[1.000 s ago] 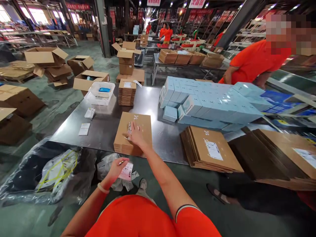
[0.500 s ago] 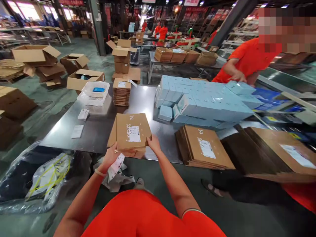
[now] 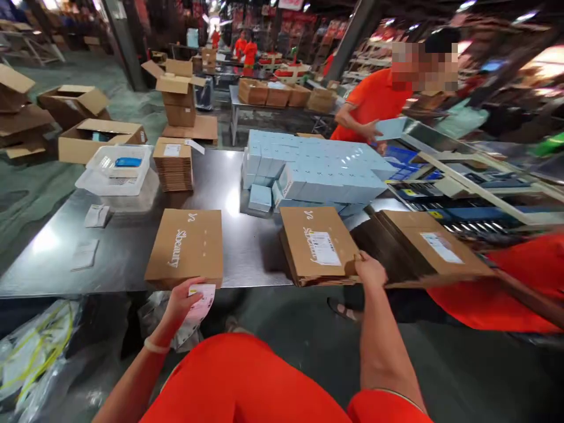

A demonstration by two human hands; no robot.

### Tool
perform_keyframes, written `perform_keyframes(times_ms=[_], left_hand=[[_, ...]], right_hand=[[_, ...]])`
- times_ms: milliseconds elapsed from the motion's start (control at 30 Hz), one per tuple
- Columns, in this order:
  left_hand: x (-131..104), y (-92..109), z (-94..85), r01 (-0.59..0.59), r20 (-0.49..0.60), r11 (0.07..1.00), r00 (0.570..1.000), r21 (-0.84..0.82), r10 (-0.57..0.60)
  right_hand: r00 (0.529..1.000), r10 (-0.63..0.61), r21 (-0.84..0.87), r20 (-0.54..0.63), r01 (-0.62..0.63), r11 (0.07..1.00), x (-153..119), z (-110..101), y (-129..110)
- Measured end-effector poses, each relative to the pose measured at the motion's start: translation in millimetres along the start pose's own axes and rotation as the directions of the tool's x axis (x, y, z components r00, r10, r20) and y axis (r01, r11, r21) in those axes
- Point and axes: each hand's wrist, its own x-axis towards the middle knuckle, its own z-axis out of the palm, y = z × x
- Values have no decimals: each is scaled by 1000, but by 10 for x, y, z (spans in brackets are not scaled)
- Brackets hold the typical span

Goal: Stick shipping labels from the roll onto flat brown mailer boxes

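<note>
My left hand (image 3: 183, 304) is closed on a strip of printed labels (image 3: 202, 298) that hangs at the table's front edge. It lies against the near edge of a flat carton stack (image 3: 187, 247), whose top carton carries white lettering and no label. At the near right corner of another flat carton stack (image 3: 304, 238), my right hand (image 3: 369, 270) grips the edge of the labelled top carton. A white shipping label (image 3: 324, 248) is on that carton.
Light blue boxes (image 3: 326, 170) stand in rows on the metal table (image 3: 238, 247). Farther left are a bundled carton stack (image 3: 174, 170), a white basket (image 3: 145, 176) and paper slips (image 3: 84, 254). A person (image 3: 374, 100) handles a blue box at back right; another's sleeve is at right.
My right hand has left the left carton stack and moved right to the other stack. The labelled carton is now on that stack. The view has turned right.
</note>
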Motion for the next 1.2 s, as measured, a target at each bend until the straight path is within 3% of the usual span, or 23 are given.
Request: perform_keyframes(times_ms=[67,133,167,200,233,267,300,333,367,467,533,667,733,800,900,967,1133,1200], left_hand=[[-14,67,178,20,-43,997,999,-77,-23],[-28,121,325,31,-74,987,996,-155,-42],[-40,139,379,25,-86,981,995,-193,-43],[-55,150,420,14,-98,974,994,-226,-38],[-73,155,447,-3,-115,968,993,-249,-26],[-94,155,461,-24,-137,965,991,-262,-12],[-115,152,463,-45,-162,963,987,-265,2],[-136,149,454,-61,-185,964,983,-259,13],[-154,146,435,-70,-202,967,979,-246,19],[-194,154,329,-75,-208,974,978,-216,29],[-206,172,231,-52,-168,975,986,-217,15],[-209,202,48,-8,-110,985,994,-174,-11],[-213,205,-7,-26,-136,996,991,-90,14],[-221,203,-38,-46,-171,999,984,-12,43],[-224,191,-76,-57,-190,998,980,13,58],[-209,175,-115,-37,-189,999,982,-24,32],[-137,106,-274,16,-197,991,980,-136,-43],[-129,60,-344,46,-104,981,992,-188,-67]], right_hand=[[995,-93,-42,-29,91,995,-111,28,-255],[953,-284,253,102,251,934,-560,141,-679],[884,-396,492,247,237,838,-897,206,-905],[757,-517,681,400,132,721,-1281,268,-1118],[575,-637,778,513,2,628,-1682,323,-1309],[406,-719,813,563,-118,570,-2071,371,-1472],[284,-762,813,582,-209,543,-2421,410,-1607],[220,-781,805,584,-280,523,-2716,442,-1716],[204,-787,799,583,-324,508,-2946,466,-1802],[314,-761,814,567,-350,463,-3286,501,-1959],[351,-753,828,556,-315,465,-3333,504,-2016],[289,-775,827,561,-228,514,-3371,498,-2074],[288,-781,832,555,-164,530,-3425,494,-2084],[342,-788,851,511,-72,520,-3500,491,-2085],[459,-805,885,376,78,458,-3632,497,-2081],[497,-816,891,295,165,423,-3726,513,-2074],[459,-861,865,222,314,391,-3860,547,-2089],[451,-872,858,192,354,372,-3776,572,-2181]])
